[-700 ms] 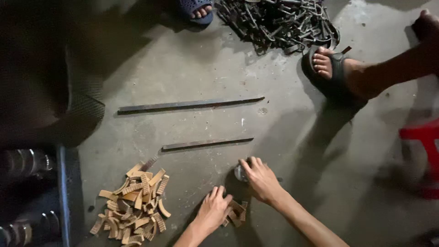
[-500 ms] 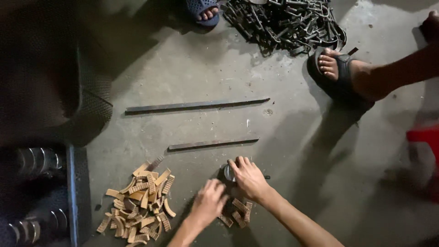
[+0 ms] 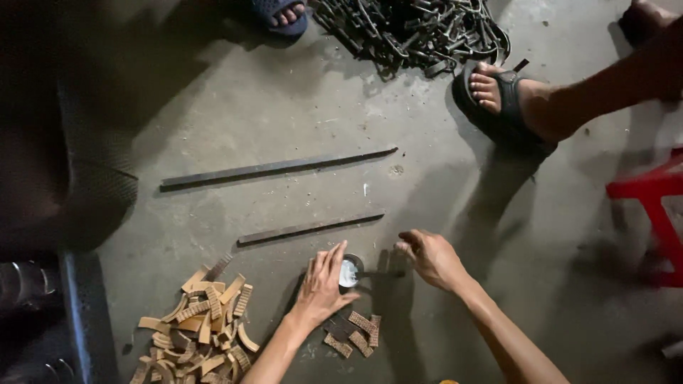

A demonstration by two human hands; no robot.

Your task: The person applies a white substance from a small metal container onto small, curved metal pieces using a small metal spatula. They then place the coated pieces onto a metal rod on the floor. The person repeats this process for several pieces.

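A few ribbed tan strips (image 3: 353,333) lie nearest, at 6 o'clock. Just above, the left hand (image 3: 321,286) rests flat, grasping nothing, fingertips touching a small round tin (image 3: 350,272). At 3 o'clock of it, the right hand (image 3: 432,257) hovers loosely curled, empty. Beyond lie two flat metal bars (image 3: 311,227).

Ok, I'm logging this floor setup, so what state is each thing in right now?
Left hand: flat, fingers spread, touching the small round tin.
Right hand: fingers curled, off the tin; what it holds, if anything, cannot be told.
Small round tin: open, whitish inside.
Long metal bar: lying flat.
Short metal bar: lying flat.
Curved tan pieces: heaped loosely.
Few pieces by the wrist: scattered, apart from heap.
Metal parts pile: tangled.
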